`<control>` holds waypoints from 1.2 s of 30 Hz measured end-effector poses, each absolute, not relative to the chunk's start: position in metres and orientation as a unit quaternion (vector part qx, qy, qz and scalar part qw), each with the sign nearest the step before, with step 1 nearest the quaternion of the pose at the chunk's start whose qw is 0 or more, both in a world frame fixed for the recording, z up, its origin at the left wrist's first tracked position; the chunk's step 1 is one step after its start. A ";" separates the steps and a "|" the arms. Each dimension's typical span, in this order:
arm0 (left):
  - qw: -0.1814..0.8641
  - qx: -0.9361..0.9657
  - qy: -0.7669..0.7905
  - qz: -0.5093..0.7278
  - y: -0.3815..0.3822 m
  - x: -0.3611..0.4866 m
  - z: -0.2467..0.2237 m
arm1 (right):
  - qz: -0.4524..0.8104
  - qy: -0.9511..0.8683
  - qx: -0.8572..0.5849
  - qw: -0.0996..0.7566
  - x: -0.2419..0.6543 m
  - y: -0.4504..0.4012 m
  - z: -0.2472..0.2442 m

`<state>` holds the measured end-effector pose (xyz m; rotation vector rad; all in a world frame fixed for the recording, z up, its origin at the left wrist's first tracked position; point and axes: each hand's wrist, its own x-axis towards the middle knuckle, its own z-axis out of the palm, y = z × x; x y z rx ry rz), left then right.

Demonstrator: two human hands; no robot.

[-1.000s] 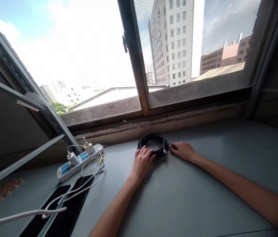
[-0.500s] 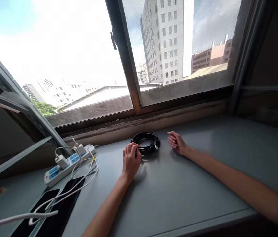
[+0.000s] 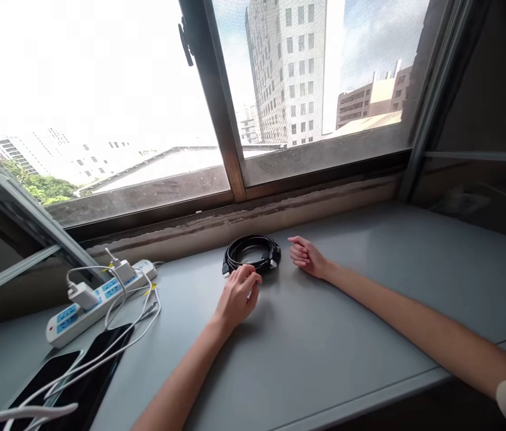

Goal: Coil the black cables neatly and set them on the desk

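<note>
A coiled black cable (image 3: 252, 239) lies on the grey desk beneath the window, with a plug at its left side and another at its right. My left hand (image 3: 240, 290) is just in front of the coil. Its fingers are loosely bent, the thumb stands apart, and nothing shows in its grasp; whether a fingertip touches the cable I cannot tell. To the right of the coil, apart from it, my right hand (image 3: 307, 256) rests with the fingers curled into a loose fist and nothing visible in them.
On the left, a white power strip (image 3: 100, 302) holds two chargers with white cords (image 3: 113, 353) trailing forward. Dark flat devices (image 3: 100, 365) lie under those cords. A window frame (image 3: 230, 161) rises behind the desk (image 3: 325, 347), whose front edge runs along the lower right.
My left hand has drawn back from the coil's front left, uncovering the left plug. My right hand keeps its curled pose. The camera view has shifted somewhat.
</note>
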<state>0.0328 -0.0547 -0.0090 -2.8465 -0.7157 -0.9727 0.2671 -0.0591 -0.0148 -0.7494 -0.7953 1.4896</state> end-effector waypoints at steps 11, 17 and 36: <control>0.009 -0.930 -0.227 -0.288 -0.057 0.034 -0.009 | 0.657 -0.326 -0.331 0.594 0.268 -0.059 -0.015; 0.014 -0.929 -0.229 -0.290 -0.058 0.034 -0.008 | 0.659 -0.321 -0.327 0.596 0.268 -0.060 -0.013; 0.045 -0.902 -0.367 -0.223 -0.043 0.032 -0.013 | 0.673 -0.306 -0.309 0.598 0.269 -0.061 -0.014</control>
